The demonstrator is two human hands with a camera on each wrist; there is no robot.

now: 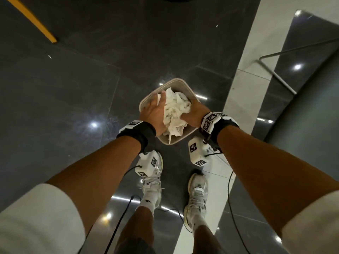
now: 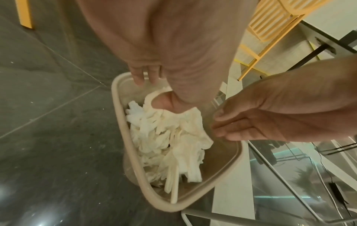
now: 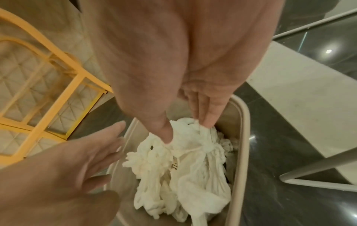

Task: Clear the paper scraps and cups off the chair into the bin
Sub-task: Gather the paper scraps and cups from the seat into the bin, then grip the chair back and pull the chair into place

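Floor (image 1: pixel 73 107), dark tile, carries the bin (image 1: pixel 180 81), rim up, between both hands. Paper wad (image 1: pixel 174 110) lies directly below the fingers, heaped above the rim, its long axis running from the bin's far corner to its near corner. Left hand (image 1: pixel 154 114): fingers straight, spread. Right hand (image 1: pixel 194 114): thumb and fingertips apparently pressing the wad; both equally near.

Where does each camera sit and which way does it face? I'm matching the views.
Head: worn high, facing down at the bin holding paper scraps; forearms, both hands, legs and shoes show.
Left wrist: looks along the left hand into the bin; the right hand enters.
Right wrist: looks along the right hand into the bin; the left hand enters.
Both wrist views share the yellow chair.
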